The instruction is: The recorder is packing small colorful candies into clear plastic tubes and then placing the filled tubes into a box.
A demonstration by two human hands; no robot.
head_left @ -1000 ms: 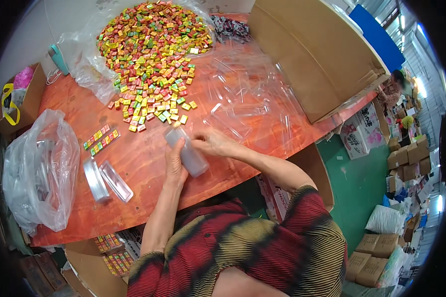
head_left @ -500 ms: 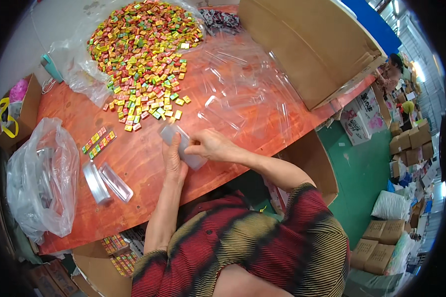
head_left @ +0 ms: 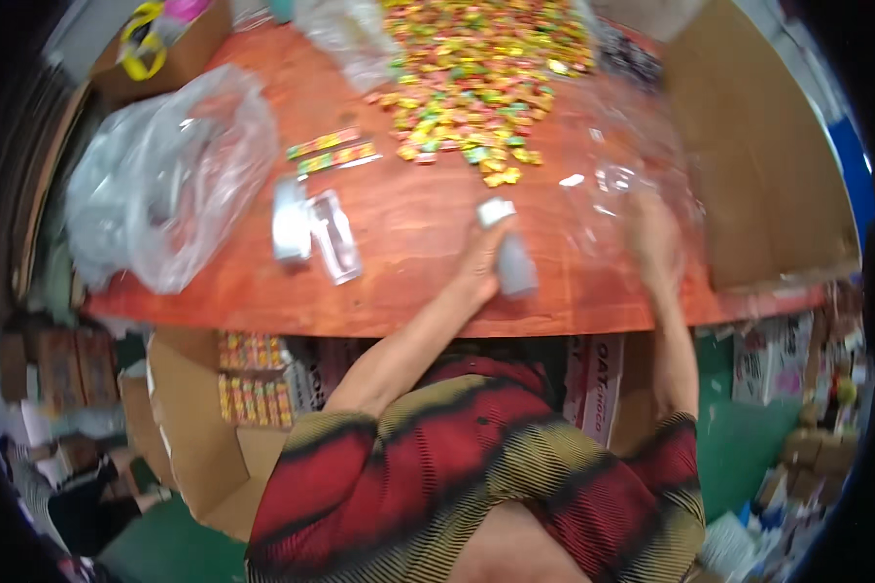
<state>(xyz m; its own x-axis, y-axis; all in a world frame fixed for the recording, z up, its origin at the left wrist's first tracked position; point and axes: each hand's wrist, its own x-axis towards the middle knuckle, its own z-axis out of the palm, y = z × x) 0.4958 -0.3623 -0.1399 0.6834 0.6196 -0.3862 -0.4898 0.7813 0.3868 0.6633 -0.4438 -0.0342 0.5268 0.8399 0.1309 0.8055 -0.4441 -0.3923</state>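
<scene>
My left hand (head_left: 480, 260) is closed round a narrow translucent plastic tray (head_left: 515, 266), held upright just above the red table near its front edge. Out to the right, my right hand (head_left: 651, 233) reaches into scattered clear plastic covers (head_left: 603, 199); motion smears its fingers, so its grip is unclear. Beyond the hands spreads a big heap of small wrapped sweets (head_left: 481, 92) in yellow, red and green. Left of my left hand lie a stack of clear trays (head_left: 290, 223), a single clear tray (head_left: 334, 238) and two short rows of sweets (head_left: 335, 154).
A large clear bag (head_left: 180, 185) fills the table's left end, and a tall cardboard box (head_left: 763, 155) stands at its right. Below the front edge, an open carton (head_left: 199, 437) contains packed sweets (head_left: 253, 389). Another person (head_left: 83, 500) is at the lower left.
My right hand has left the tray held by my left and moved right to the clear covers. My left hand keeps the tray. The whole view has turned.
</scene>
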